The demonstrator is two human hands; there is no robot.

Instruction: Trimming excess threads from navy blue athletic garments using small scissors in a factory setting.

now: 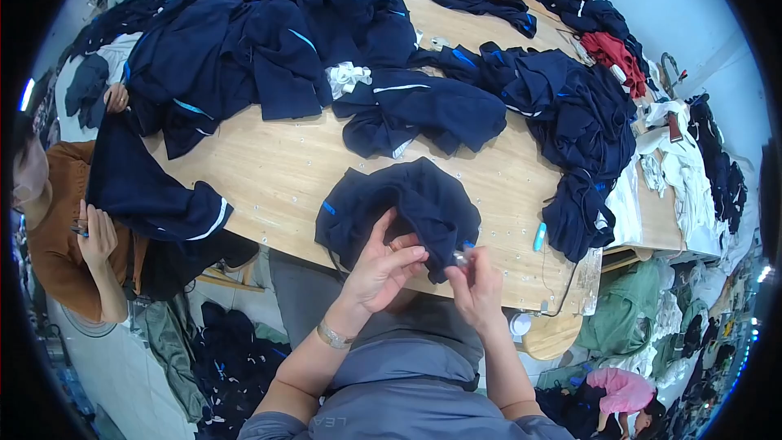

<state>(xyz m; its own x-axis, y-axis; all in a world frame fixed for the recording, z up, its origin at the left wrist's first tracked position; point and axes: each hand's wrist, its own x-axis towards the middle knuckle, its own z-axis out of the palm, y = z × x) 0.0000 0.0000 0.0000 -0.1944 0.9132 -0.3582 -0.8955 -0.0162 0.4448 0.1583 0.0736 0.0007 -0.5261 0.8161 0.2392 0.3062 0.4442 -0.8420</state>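
A dark navy garment (444, 195) lies bunched at the table's near edge, its opening turned toward me and a small bright blue patch on its left side. At that opening is my left hand (379, 271), thumb and fingers closed on the cloth's edge, the index finger more stretched out. My right hand (476, 289) is closed round a small silver-and-blue tool (463, 258), close against the right side of the garment. Its exact kind is mostly hidden by my fingers.
Navy garments are heaped on the table (277, 187), including a large pile (236, 49) far left and another (570, 106) at right. A turquoise marker-like object (539, 236) lies near the right edge. Co-workers handle navy cloth (147, 187) at left and across the table.
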